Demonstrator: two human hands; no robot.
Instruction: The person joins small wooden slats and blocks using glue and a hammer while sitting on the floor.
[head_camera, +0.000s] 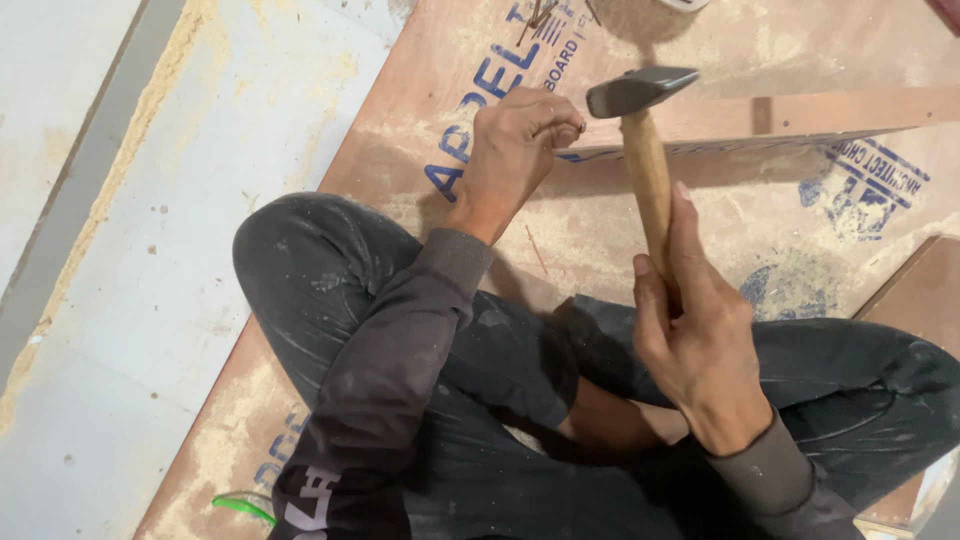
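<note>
Gripping wooden-handled hammer (648, 150): right hand (700, 340) | left hand (515, 145) fingertips pinched at wood strip (800, 115) | dusty plywood (780, 240)

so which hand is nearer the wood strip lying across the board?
Left. The left hand rests pinched at the near end of the wood strip; the right hand is farther back, gripping the hammer handle.
</note>
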